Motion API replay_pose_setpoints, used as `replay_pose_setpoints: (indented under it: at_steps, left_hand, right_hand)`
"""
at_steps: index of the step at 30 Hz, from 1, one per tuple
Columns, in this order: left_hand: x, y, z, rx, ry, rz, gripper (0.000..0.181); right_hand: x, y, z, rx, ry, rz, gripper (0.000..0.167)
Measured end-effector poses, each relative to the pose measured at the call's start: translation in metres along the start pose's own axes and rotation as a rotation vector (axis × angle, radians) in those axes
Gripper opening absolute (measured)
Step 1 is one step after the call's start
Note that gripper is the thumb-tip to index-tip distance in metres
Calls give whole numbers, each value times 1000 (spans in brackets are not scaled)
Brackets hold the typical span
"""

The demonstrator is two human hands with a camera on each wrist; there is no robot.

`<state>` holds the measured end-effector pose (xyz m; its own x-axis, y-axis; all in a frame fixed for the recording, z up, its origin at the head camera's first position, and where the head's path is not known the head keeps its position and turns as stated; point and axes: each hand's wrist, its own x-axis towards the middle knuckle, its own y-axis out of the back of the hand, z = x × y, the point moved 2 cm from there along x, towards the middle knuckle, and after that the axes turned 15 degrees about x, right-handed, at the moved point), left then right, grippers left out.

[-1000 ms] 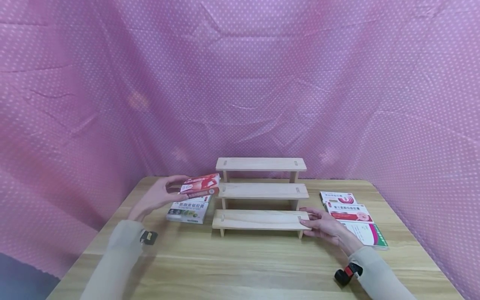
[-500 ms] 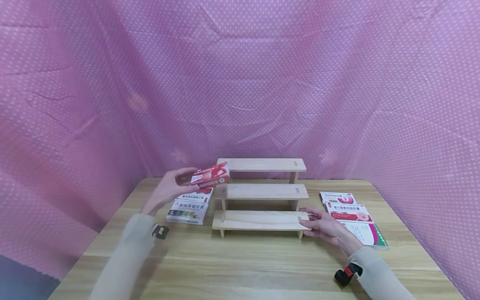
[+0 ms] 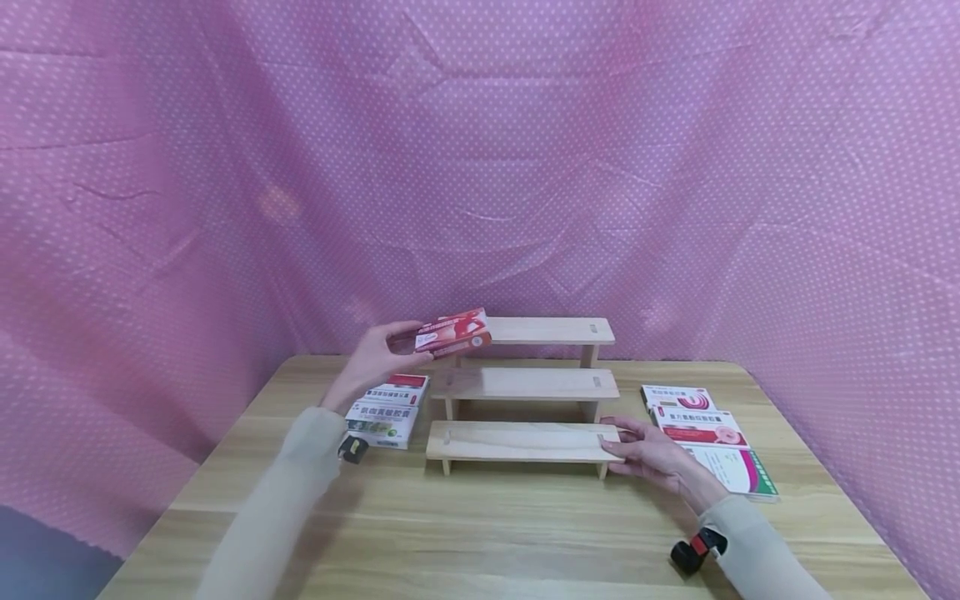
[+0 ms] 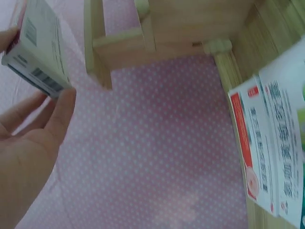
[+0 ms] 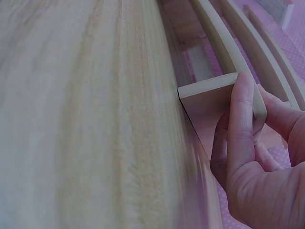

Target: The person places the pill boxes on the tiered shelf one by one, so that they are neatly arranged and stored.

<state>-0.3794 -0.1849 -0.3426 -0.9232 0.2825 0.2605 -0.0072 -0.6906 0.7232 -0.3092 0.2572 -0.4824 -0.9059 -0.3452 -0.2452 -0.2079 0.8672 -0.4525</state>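
Near the worktop's (image 3: pixel 465 533) left edge: a white-green box (image 3: pixel 384 423), lettered seemingly 氨咖黄敏胶囊, and a red-white box (image 3: pixel 402 390) behind. Next, a red box (image 3: pixel 453 332) in the left hand (image 3: pixel 373 358), pinched between thumb and fingers, tilted just beside the left end of the rack's (image 3: pixel 521 383) top tier (image 3: pixel 551 330); barcode (image 4: pixel 46 78) visible, brand not readable. Probably in hand: carrying to the rack; next move, likely: levelling and lowering onto a tier. At the bottom tier's (image 3: pixel 517 439) right end, the right hand (image 3: pixel 652 454), pinching the board, perhaps for steadying. Toward the right edge, three boxes (image 3: pixel 701 427), the middle one seemingly ending with 胶囊.
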Motion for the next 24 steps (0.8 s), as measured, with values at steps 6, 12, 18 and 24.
replay_pose_setpoints:
  at_steps: [6,12,18,24]
  left_hand:
    - [14,-13,14,-21,8,-19,76]
    - [24,-24,30,-9,0,-23,73]
    - [35,-35,43,33,-18,-29,71]
    - [43,-45,52,26,-48,-48,70]
  right_hand:
    - [-1,0,-1,-7,5,-12,70]
    - [0,3,1,-10,9,-1,66]
    - [1,4,2,-11,10,-1,67]
    - [0,3,0,-8,9,3,66]
